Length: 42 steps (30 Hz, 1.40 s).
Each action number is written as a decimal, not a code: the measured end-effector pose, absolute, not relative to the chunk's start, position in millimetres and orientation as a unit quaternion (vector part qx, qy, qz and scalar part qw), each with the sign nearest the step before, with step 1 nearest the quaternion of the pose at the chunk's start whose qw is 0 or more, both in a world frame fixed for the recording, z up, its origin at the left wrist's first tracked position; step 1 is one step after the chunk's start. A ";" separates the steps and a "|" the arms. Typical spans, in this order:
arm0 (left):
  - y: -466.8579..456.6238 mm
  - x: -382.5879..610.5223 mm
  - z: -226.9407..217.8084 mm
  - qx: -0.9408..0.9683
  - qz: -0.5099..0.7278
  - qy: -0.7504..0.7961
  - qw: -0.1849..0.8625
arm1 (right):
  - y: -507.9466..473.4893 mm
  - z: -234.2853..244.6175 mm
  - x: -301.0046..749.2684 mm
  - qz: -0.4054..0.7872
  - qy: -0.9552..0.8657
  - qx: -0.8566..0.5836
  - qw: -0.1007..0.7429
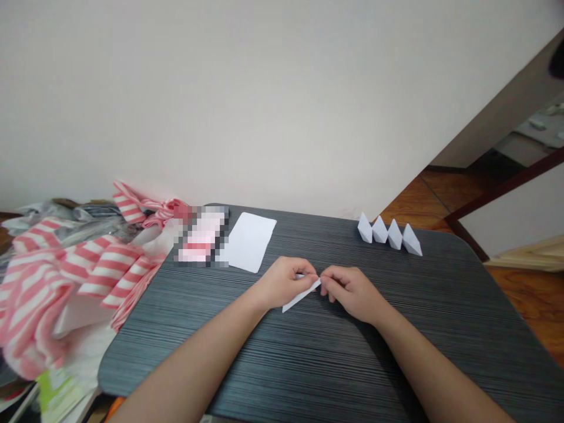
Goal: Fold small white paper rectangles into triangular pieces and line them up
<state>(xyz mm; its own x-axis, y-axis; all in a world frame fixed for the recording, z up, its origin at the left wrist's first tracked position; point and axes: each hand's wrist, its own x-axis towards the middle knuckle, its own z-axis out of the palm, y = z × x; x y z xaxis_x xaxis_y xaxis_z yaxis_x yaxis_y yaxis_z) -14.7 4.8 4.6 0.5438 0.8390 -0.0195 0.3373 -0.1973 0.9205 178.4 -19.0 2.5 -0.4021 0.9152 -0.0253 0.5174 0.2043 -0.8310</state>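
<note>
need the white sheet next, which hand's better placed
Left, probably: the left hand is closer to the white sheet, and the right hand sits farther off. Both hands pinch a paper strip.

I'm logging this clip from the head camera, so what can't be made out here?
- Folded white paper strip: head view; its upper end is hidden by the fingers of the left hand and right hand.
- Pixelated patch: head view; pixelation hides whatever lies there.
- Pink-striped cloth: head view; blurred at lower left and cut off by the frame edge.
</note>
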 end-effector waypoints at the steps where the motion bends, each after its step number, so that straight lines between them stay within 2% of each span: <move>1: 4.8 -14.6 4.8 0.734 0.255 0.404 0.483 | -19.3 3.7 177.7 0.398 -0.738 -0.487 0.245; 28: 5.0 -12.8 7.2 0.753 0.235 0.410 0.457 | -18.5 -2.7 186.7 0.417 -0.717 -0.485 0.278; 42: 11.0 -5.4 4.5 0.730 0.218 0.404 0.506 | -17.7 -11.5 197.3 0.476 -0.650 -0.499 0.319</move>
<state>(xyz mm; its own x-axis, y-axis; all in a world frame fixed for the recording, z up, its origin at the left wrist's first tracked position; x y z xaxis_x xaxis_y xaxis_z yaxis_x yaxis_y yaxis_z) -5.4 11.0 4.5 0.5784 0.8107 -0.0902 0.3683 -0.1609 0.9157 197.3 -17.7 -11.5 -0.2981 0.9527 -0.0595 0.3455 0.0496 -0.9371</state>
